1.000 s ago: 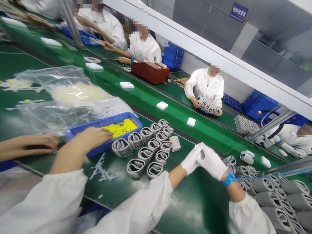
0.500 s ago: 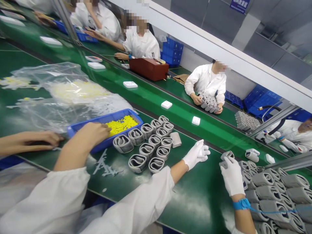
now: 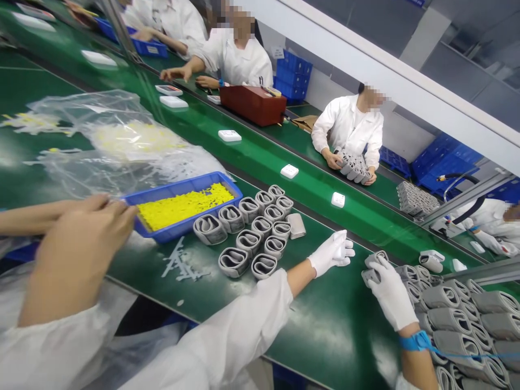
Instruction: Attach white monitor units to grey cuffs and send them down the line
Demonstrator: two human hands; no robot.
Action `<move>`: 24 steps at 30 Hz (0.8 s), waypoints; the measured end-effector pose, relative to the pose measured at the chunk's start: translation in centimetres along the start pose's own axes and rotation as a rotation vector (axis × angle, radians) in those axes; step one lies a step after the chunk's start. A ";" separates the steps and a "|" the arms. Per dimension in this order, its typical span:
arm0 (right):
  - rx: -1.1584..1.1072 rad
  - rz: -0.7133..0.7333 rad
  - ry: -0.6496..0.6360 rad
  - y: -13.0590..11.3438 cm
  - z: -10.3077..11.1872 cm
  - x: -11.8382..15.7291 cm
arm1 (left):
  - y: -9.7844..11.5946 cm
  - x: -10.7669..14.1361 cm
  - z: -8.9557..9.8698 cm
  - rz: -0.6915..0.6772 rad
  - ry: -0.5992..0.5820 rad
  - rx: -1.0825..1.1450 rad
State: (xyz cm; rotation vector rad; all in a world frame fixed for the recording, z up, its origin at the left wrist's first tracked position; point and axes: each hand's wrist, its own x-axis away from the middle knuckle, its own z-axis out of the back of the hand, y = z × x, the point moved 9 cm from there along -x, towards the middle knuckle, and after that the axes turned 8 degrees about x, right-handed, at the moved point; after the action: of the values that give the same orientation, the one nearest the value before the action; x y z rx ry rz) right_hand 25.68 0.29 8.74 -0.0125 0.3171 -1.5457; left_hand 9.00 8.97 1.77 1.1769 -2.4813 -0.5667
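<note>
My left hand (image 3: 331, 253), in a white glove, is over the green bench top with thumb and fingers bent together. A small whitish shape seems to lie between them, too unclear to name. My right hand (image 3: 392, 290), gloved, with a blue wrist strap (image 3: 416, 341), has its fingers closed round a rolled grey cuff (image 3: 371, 273). Beside it on the right, many rolled grey cuffs (image 3: 444, 319) are stacked in rows. Another group of rolled cuffs (image 3: 247, 241) stands on the bench left of my left hand, with one cuff (image 3: 297, 226) lying on its side.
At left are a co-worker's bare hands (image 3: 89, 233), a blue tray (image 3: 170, 234) of yellow pieces, white strips (image 3: 182, 265) and clear plastic bags (image 3: 122, 135). Beyond runs a green conveyor (image 3: 255, 154) carrying white devices (image 3: 290, 171). Several co-workers sit across it.
The co-worker's bare hand has drawn back left out of the blue tray. White devices have shifted right along the conveyor. My right hand still holds the cuff, its wrist slightly turned.
</note>
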 end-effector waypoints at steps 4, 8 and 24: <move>0.033 -0.077 0.021 0.2 -0.2 -0.5 | 0.0 0.2 -0.5 0.013 -0.027 -0.018; -0.022 -0.143 0.048 0.3 -0.5 -0.4 | 0.1 0.4 -0.9 0.015 -0.061 -0.022; -0.092 -0.227 0.040 -0.5 0.9 1.8 | 0.1 1.2 -1.0 0.094 0.060 -0.156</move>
State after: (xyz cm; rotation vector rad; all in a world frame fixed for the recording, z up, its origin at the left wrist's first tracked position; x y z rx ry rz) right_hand 25.40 -1.64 9.32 -0.0925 0.4307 -1.7563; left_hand 8.68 7.86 2.78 0.9979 -2.3799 -0.6750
